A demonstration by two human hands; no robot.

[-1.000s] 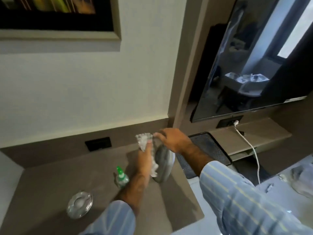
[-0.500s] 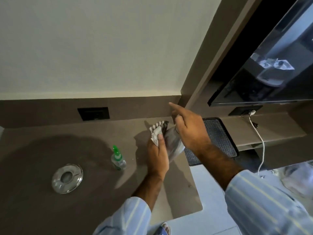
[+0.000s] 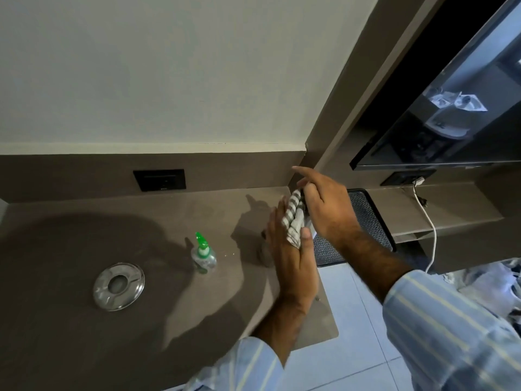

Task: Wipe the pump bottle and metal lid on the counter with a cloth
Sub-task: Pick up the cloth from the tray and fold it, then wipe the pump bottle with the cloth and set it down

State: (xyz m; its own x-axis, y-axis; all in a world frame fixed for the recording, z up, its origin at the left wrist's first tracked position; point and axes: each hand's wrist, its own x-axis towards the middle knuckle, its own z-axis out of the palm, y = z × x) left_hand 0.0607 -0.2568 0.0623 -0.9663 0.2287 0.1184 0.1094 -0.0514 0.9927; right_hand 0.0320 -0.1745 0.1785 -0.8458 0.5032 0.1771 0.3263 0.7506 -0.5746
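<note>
**A:** So, what are the hands doing?

**B:** They are pressed together over the far right part of the counter (image 3: 84,320). The left hand (image 3: 293,266) is held flat and edge-up, with the striped cloth (image 3: 294,218) pinned against its palm under the thumb. The right hand (image 3: 327,210) is curled over the top of the cloth, forefinger sticking out. A sliver of something pale shows between them. I take it for a metal lid being rubbed, but it is too hidden to say for sure.

**A:** And the rest of the task's things?

**B:** Take the pump bottle (image 3: 203,253) as the landmark. It stands upright on the counter, green nozzle on top, long axis vertical. The hands are to its right and a little further back, near but clear of it. A round shiny metal lid (image 3: 119,286) lies flat on the counter to the bottle's left and nearer the person, well apart from the hands.

**A:** Which hand would go for the bottle?

**B:** The left, I'd judge. It is the nearer one and already carries the cloth, so the reach runs leftward and down. The bottle looks light and narrow, so a sideways swipe could tip it unless the right hand steadies it.
</note>
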